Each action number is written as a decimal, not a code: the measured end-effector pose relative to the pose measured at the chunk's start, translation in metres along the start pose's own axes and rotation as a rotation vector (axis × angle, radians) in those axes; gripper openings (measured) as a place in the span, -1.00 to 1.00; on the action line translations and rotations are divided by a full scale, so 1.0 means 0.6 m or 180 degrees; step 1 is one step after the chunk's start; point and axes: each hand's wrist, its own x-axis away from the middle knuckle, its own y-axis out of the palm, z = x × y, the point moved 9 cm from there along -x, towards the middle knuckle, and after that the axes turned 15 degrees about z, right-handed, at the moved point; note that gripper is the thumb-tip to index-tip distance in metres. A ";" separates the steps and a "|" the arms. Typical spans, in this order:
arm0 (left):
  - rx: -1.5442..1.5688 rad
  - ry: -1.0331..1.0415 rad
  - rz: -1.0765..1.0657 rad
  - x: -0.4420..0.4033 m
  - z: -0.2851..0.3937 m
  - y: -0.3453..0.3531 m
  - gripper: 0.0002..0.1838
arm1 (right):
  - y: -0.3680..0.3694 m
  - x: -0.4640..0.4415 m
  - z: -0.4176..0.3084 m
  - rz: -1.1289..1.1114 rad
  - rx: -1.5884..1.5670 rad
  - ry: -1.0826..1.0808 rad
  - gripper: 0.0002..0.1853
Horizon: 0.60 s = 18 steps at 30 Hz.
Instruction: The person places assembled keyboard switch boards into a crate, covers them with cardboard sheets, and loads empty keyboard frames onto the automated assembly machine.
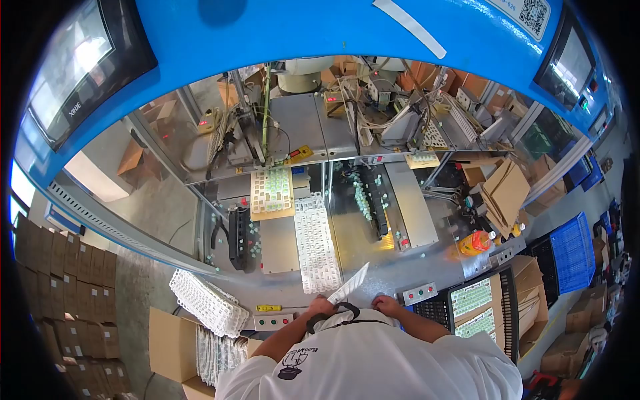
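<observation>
My left hand (321,307) is closed on a thin white keyboard plate (349,284), tilted up and seen almost edge-on at the bench's front edge. To its right, my right hand (384,305) is near the same edge with its fingers curled; what they hold, if anything, is hidden. Just beyond my left hand lies a stack of white keyboard plates (316,245) full of square holes. Behind and left of that stack, a keyboard plate with pale green pieces (272,190) sits on a tan board under the machine.
Loose pale green pieces (362,202) lie around a black rail (378,217). More white plates (208,301) are stacked at left, above an open carton (175,343). Button boxes (273,322) line the front edge. An orange bottle (475,243) and a black crate (509,313) are at right.
</observation>
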 end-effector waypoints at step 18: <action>-0.0290 0.0056 -0.0445 0.006 -0.016 0.037 -0.57 | 0.005 0.002 0.009 -0.0148 -0.0236 -0.0051 -0.78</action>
